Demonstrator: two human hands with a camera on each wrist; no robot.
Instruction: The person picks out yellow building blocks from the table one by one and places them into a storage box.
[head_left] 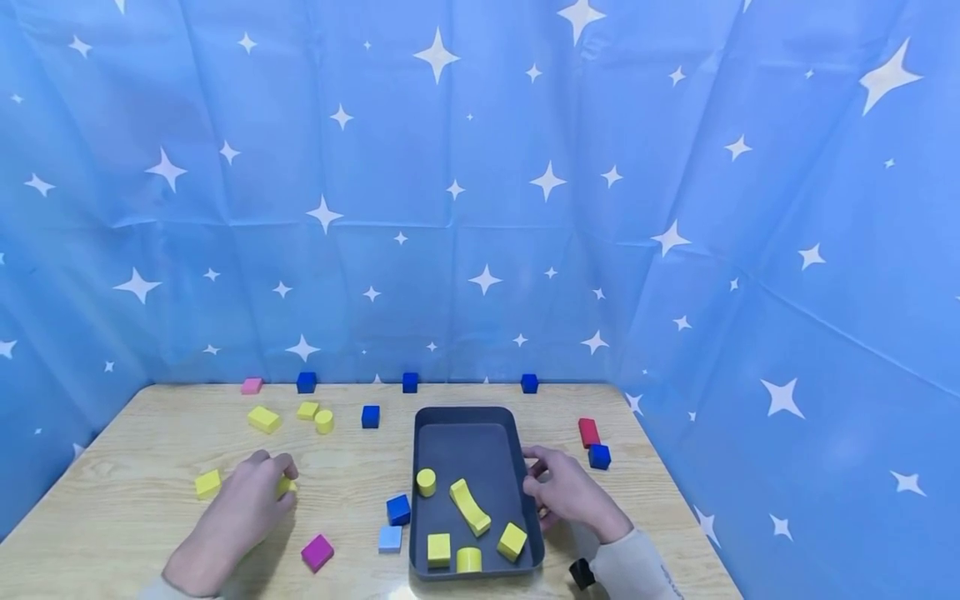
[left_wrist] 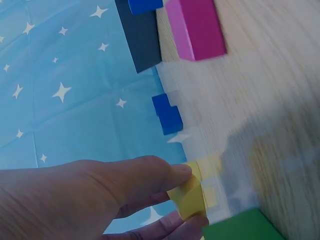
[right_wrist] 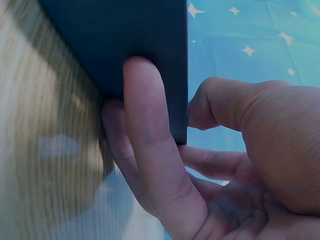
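Block (head_left: 286, 486), yellow, in left hand (head_left: 251, 502), partly hidden behind fingers (head_left: 284, 462).

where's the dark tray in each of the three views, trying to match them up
Head: bottom middle, the dark tray holding yellow blocks, with the right hand at its right side.
Left wrist: top, left of centre, only part showing, a blue block overlapping it.
Right wrist: top, left of centre, cut off by the upper edge.
Shared landmark: the blue star-print curtain.
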